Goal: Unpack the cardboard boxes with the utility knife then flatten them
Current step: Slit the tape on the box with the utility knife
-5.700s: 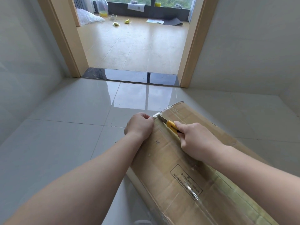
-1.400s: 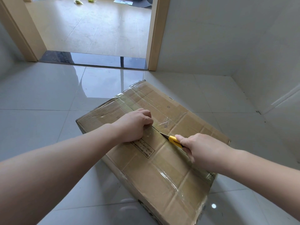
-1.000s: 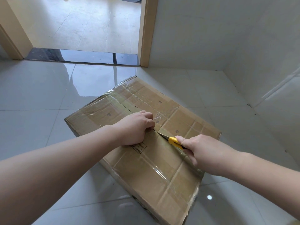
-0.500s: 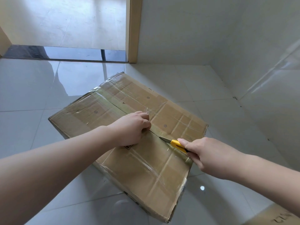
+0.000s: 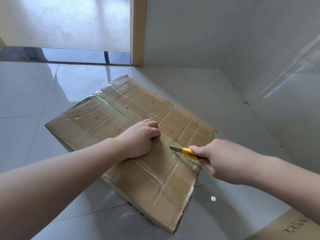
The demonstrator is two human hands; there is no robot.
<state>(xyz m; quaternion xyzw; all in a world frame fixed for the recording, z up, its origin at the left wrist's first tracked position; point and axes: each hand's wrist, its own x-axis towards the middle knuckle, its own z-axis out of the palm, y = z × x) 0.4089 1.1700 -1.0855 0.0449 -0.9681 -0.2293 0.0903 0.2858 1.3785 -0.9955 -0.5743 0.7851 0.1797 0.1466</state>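
The right hand [image 5: 223, 161] has its fingers curled tight round a yellow-bodied utility knife [image 5: 187, 152], thumb pressed along the top of the handle; the short grey metal blade points toward ten o'clock and its tip sits in the taped centre seam of a brown corrugated cardboard box [image 5: 131, 144]. The left hand [image 5: 141, 138] is balled up, knuckles up and fingertips tucked under, pressing down on the box top just at nine o'clock of the blade; whether those fingers are hooked into the seam I cannot tell.

The box lies flat and wide on the glossy pale grey tiled floor [image 5: 34, 94], one corner turned toward twelve o'clock. Clear shiny packing tape [image 5: 155, 175] crosses its top in strips, wrinkled and catching the light, and the near edges are scuffed and a little torn. At five o'clock a corner of another brown cardboard piece [image 5: 294, 227] with dark printed letters shows. At twelve o'clock stands a light wooden door frame [image 5: 138, 32], with smooth white walls running off toward three o'clock.
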